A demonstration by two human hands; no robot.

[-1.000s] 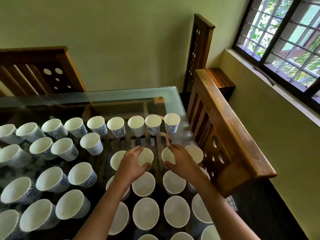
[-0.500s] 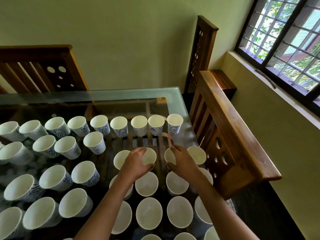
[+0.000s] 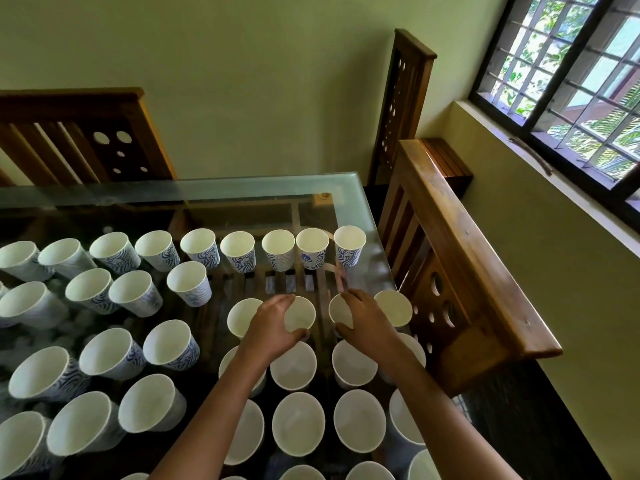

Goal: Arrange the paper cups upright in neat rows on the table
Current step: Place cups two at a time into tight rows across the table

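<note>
glass table [image 3: 360, 216] edge, chair back [image 3: 467, 258] near right hand [image 3: 367, 322] round paper cup [image 3: 337, 308]

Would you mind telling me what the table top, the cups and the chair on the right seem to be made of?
Table top: clear glass, glossy; the wooden slats beneath show through and its edge looks greenish. Cups: apparently thin paper, matte white inside, blue swirls printed outside. Chair: solid-looking wood, brown, lightly glossy, with visible grain.
</note>
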